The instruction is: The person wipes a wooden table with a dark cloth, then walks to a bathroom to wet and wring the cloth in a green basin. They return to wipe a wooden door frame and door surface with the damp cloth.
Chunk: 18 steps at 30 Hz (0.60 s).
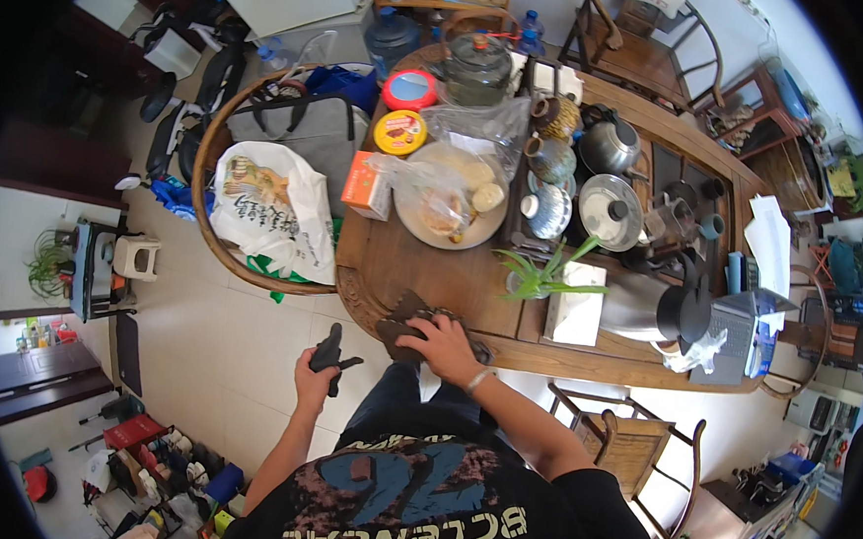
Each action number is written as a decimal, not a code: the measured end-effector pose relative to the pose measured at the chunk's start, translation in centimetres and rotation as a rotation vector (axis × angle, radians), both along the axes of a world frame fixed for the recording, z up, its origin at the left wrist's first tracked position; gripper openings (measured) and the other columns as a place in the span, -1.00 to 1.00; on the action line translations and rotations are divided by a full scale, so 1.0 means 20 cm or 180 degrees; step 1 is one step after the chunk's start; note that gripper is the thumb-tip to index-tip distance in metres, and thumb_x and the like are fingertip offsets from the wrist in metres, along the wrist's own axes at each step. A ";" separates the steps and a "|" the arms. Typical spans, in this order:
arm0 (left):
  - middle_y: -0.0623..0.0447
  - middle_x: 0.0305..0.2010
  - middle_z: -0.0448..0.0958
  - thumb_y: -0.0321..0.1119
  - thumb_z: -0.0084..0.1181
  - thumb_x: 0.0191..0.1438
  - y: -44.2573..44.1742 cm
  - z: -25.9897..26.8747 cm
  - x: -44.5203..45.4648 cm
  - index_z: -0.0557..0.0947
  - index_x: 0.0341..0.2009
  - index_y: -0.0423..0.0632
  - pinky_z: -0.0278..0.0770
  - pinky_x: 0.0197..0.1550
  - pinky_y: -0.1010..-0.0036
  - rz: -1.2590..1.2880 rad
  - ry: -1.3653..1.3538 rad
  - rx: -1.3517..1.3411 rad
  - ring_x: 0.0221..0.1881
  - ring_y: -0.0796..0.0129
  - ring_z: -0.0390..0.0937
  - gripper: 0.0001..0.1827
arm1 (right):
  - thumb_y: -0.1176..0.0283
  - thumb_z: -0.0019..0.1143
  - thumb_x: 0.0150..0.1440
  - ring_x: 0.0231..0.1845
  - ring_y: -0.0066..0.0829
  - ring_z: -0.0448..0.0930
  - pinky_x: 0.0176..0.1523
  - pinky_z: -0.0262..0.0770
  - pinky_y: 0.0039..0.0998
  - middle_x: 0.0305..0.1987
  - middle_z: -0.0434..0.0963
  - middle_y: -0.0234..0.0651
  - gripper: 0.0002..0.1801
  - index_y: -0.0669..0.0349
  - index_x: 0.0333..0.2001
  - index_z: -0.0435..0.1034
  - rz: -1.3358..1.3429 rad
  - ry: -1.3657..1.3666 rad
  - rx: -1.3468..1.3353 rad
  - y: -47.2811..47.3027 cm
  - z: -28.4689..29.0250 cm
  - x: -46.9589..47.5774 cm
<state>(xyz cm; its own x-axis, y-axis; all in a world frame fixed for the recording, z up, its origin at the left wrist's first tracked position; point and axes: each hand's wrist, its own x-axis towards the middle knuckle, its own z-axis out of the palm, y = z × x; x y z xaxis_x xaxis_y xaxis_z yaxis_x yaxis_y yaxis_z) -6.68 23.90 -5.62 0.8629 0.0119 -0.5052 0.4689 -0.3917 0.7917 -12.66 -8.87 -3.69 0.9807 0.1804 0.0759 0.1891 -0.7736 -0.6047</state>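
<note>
My left hand [313, 381] is raised over the floor, left of the table corner. It grips a black object [328, 352] with a long upper end and a short side piece, possibly a glove; its exact kind is unclear. At the rounded front corner of the wooden table [461, 275], my right hand [441, 348] lies palm down with fingers spread on a dark brown cloth [403, 316]. The cloth has a jagged edge and hangs partly over the rim. Beyond that hand stands a plate [412, 227] with round breads and a clear plastic bag [425, 184].
A spiky green plant [539, 272], a tissue box [576, 308] and a steel thermos jug [644, 305] stand to the right. An orange box [368, 184] sits near the left edge. A wooden armchair [209, 204] holds bags, including a white cloth bag [272, 208].
</note>
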 end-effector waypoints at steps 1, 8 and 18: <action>-0.04 -0.13 0.59 -0.64 0.32 -0.20 -0.01 0.00 0.00 0.54 0.00 -0.19 0.56 -0.09 0.43 -0.0035 -0.0025 -0.0080 -0.14 0.30 0.57 -0.44 | 0.51 0.09 0.04 0.11 -0.18 0.40 0.04 0.36 -0.18 0.23 0.43 -0.46 -0.50 -0.35 0.02 0.48 -0.0088 0.0035 -0.0032 -0.08 0.02 -0.10; -0.03 -0.19 0.60 -0.65 0.28 -0.21 -0.05 -0.03 -0.05 0.54 0.02 -0.21 0.57 -0.12 0.42 -0.0307 0.0145 -0.0003 -0.19 0.30 0.58 -0.43 | 0.56 0.16 -0.05 -0.01 -0.14 0.45 0.09 0.45 -0.21 0.25 0.45 -0.44 -0.50 -0.27 -0.05 0.48 -0.1284 0.0137 -0.0410 -0.53 0.05 -0.78; 0.03 -0.22 0.59 -0.66 0.24 -0.18 -0.12 0.02 -0.01 0.54 -0.04 -0.19 0.54 -0.15 0.46 -0.0423 -0.0125 -0.0041 -0.25 0.34 0.55 -0.50 | 0.74 0.20 -0.21 0.01 -0.05 0.49 0.10 0.44 -0.19 0.17 0.56 -0.38 -0.40 -0.14 -0.09 0.43 -0.3637 0.0435 -0.0743 -1.12 0.04 -1.45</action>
